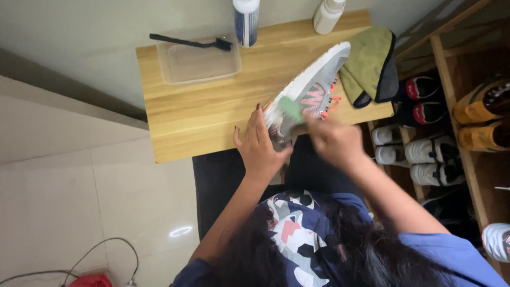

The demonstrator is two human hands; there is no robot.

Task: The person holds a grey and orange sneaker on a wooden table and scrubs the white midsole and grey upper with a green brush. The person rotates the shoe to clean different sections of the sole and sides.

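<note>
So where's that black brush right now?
In the head view, the black brush lies across the far rim of the clear plastic tray at the table's far left corner, beside the white bottle, away from both hands.

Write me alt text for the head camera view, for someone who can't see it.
A person's left hand steadies a grey sneaker with pink laces on a small wooden table while the blurred right hand presses a green brush to it. A clear plastic tray, black brush and folded green cloth lie nearby.
</note>
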